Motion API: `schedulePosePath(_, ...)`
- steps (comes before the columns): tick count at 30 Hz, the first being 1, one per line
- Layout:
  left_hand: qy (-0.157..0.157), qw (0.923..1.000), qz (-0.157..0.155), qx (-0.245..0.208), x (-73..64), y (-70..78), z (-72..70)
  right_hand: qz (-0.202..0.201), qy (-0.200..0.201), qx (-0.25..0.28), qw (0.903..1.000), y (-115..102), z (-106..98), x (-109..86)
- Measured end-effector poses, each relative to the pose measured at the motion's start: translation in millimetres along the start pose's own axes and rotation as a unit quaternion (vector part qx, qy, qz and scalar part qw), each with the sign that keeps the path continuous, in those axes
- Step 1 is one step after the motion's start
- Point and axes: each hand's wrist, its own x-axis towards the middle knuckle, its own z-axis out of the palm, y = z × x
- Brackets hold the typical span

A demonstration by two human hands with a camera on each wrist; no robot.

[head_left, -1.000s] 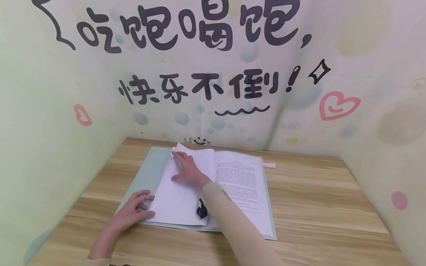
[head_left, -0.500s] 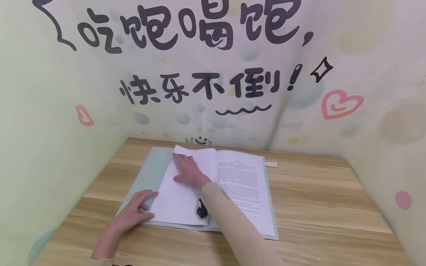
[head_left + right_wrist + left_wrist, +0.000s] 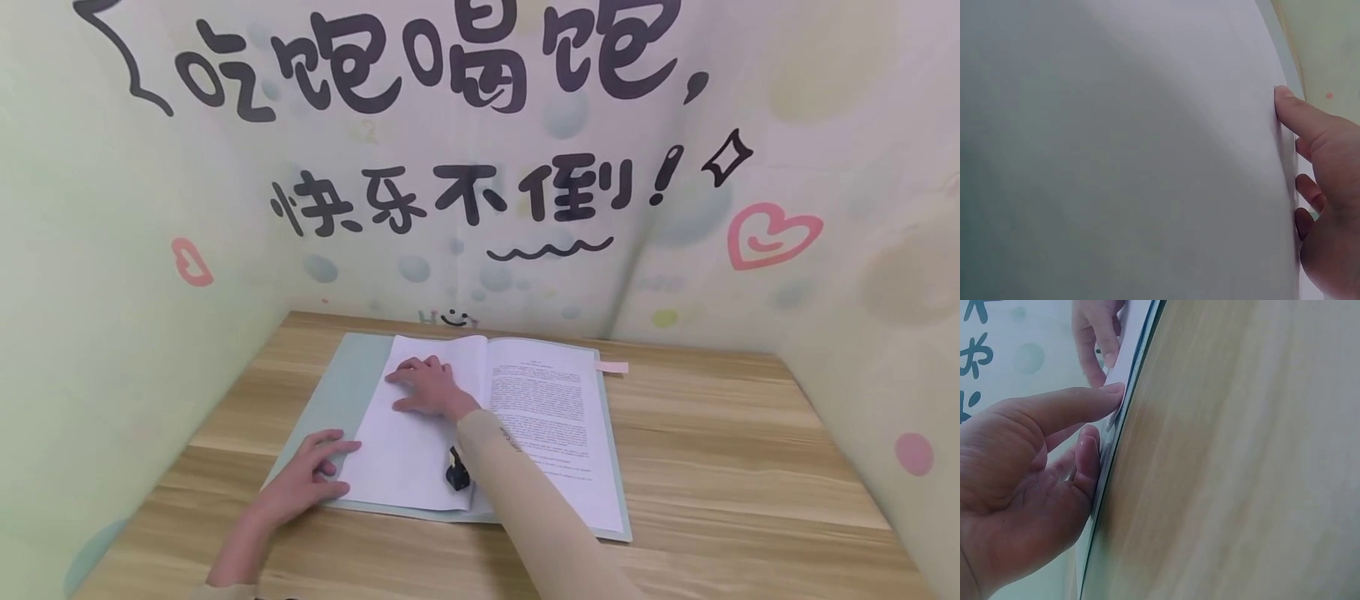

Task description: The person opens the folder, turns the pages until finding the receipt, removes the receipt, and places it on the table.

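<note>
An open folder [image 3: 337,392] with a pale blue-green cover lies on the wooden table. Its left white page [image 3: 405,454] looks blank, while printed text fills the right page [image 3: 540,417]. My right hand [image 3: 429,388] rests on the upper part of the blank page, fingers spread toward its left edge. Lower down, my left hand [image 3: 303,475] touches that page's left edge with its fingertips and thumb. In the left wrist view, the left thumb [image 3: 1079,406] lies on the page near the folder's edge. The right thumb [image 3: 1300,112] touches white paper in the right wrist view.
A pink tab [image 3: 613,367] sticks out from the folder's right side. A small black object [image 3: 456,471] shows beside the right sleeve [image 3: 532,500]. Walls with lettering and drawings [image 3: 465,196] enclose the table [image 3: 720,467] at the back and both sides.
The blank page's lifted upper left corner has come down flat. My right hand has slid slightly down the page, its fingers now more bent. The left hand stays nearly in place.
</note>
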Motion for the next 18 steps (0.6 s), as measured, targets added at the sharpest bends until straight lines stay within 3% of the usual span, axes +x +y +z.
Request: schedulePosePath(18, -0.002, 1.0, -0.002, 0.006, 0.3, 1.5, -0.2, 0.013, -0.019, 0.001, 0.9997, -3.5, -5.7, -3.3)
